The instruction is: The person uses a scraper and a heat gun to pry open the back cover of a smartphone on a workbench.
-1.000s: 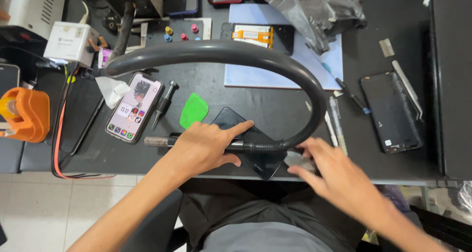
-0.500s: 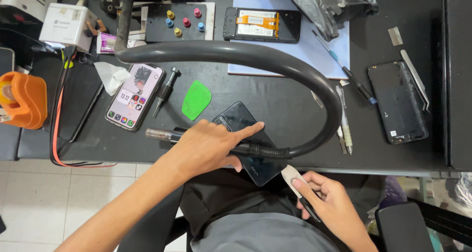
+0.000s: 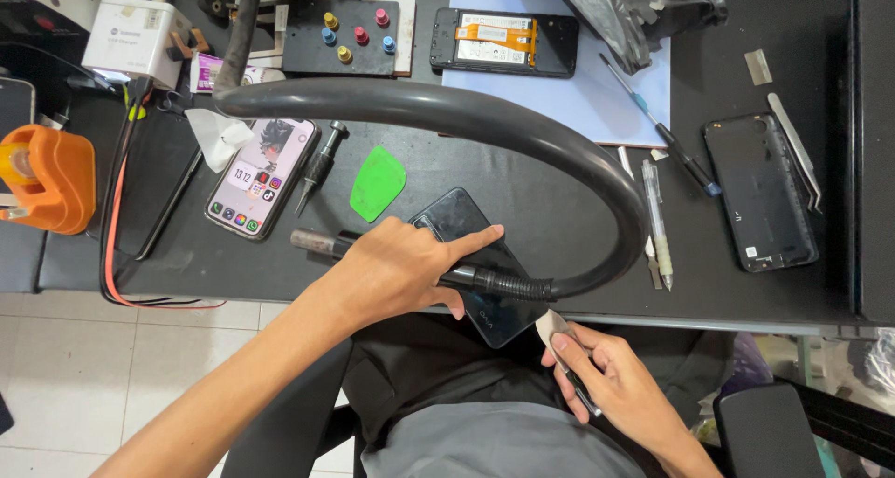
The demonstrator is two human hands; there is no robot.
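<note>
Pale and thin, a flat pry blade [image 3: 550, 327] is pinched in the right hand [image 3: 611, 385] at the lower right of centre, just below the table edge [image 3: 709, 322]. The fingers are curled around a dark handle with the thumb pressed along it, and the blade tip is aimed up at the corner of the dark phone [image 3: 480, 263], touching it or nearly so; which cannot be told. The grip looks set for working the tip into a seam.

The dark phone is laid back-up at the near edge of the black table, one corner overhanging toward the lap, probably so the edge can be reached from below. It is pinned by the left hand [image 3: 401, 268] — palm down, fingers loosely closed over the nozzle end of the ribbed black hose [image 3: 499, 282], index finger stretched out flat across the phone's back. Whether the phone is gripped or only pressed cannot be told.

The hose is looped in a wide arc [image 3: 522, 124] across the middle of the frame, so its end is brought back to the work spot.

Farther out, at mid-left, a green plastic pick [image 3: 378, 183], a small screwdriver [image 3: 317, 170] and a lit phone [image 3: 261, 178] are parked within reach. At the right a black back cover [image 3: 760, 193] lies beside tweezers [image 3: 797, 156]. At the top, an opened phone [image 3: 503, 41] rests on a pale blue sheet [image 3: 569, 96] — kept apart from the tools.
</note>
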